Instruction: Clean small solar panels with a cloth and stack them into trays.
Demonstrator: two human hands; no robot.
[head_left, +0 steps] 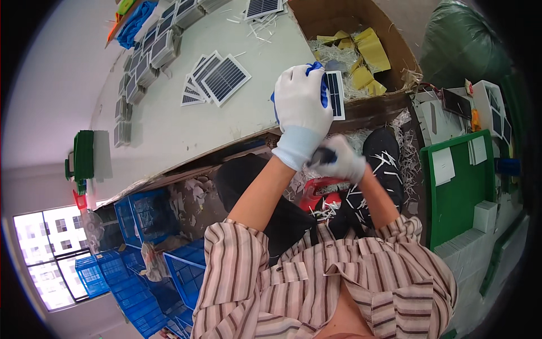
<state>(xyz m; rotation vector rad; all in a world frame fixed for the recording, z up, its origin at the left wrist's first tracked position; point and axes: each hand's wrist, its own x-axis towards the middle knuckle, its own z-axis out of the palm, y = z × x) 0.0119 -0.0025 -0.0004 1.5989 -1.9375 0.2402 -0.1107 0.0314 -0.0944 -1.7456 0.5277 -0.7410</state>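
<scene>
Left hand (302,101), in a white glove with blue palm coating, has its fingers curled in and closed on a small solar panel (337,96); panel sticks out on the glove's right side, dark face up, just beside the near corner of the cardboard box (322,20). Right hand (343,160), also gloved, is just below the left wrist, motion-blurred; can't tell how far its fingers are open or whether it holds anything. Box contains white paper strips (355,85) and yellow paper (372,53). Left of the hands, on the pale table (169,141), a fan of loose panels (226,79) overlaps, with stacked panels (135,90) lined up along the far left side. Below the hands: a red object (319,192), partly hidden, more strips scattered over it and the dark clothing on the legs. Right side: big green bag (463,45) behind the box, green tray (457,209) nearer, white blocks (485,217) at its lower right corner. Blue crates (127,288) are at lower left, near a window (51,254).
</scene>
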